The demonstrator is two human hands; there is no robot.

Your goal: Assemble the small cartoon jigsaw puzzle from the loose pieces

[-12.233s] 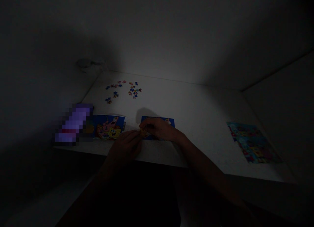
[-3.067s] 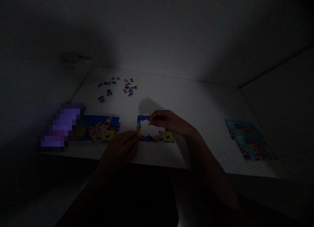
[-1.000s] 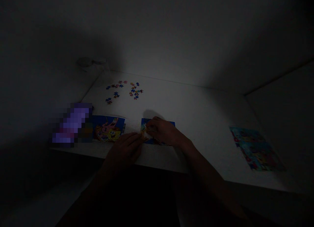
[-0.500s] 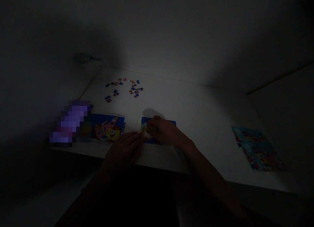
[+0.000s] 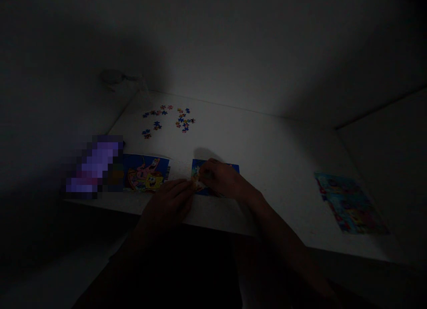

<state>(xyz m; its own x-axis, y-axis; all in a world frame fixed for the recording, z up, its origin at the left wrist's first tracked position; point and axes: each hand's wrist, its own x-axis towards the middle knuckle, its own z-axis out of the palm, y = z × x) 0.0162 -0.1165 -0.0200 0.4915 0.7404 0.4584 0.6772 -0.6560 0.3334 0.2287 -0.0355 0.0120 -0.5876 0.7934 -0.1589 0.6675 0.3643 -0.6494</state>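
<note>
Head view, dim light. Looking down on a pale bench [image 5: 267, 166] with a pale wall [image 5: 220, 60] behind. Find the partly hidden jigsaw puzzle [image 5: 196, 163] near the front edge, blue along the top, between and partly under the hands. Note the left hand [image 5: 170, 200] palm down, with fingertips at the lower left of the puzzle. See the right hand [image 5: 220, 178] over the middle of it, fingers bent and drawn close together, tips near those of the left. Cannot tell whether gripping a loose piece in either hand; too dark and too covered there.

Left of the puzzle, just beyond the left hand, see a printed cartoon sheet [image 5: 143, 169], lying flat: blue ground, pink and yellow figures, barcode at the right end. Farther left, beside the sheet, note a pixelated purple patch [image 5: 95, 166], unreadable.

Toward the back left, count two loose groups: left pieces [image 5: 157, 126] in a scattered arc, right pieces [image 5: 186, 126] more tightly bunched. Behind these, by the corner, make out a faint grey object [image 5: 113, 76], too dim to name.

Far right, well apart from the hands, record a colourful sheet [image 5: 353, 204], mostly turquoise, lying at a slant; printing blurred.
</note>
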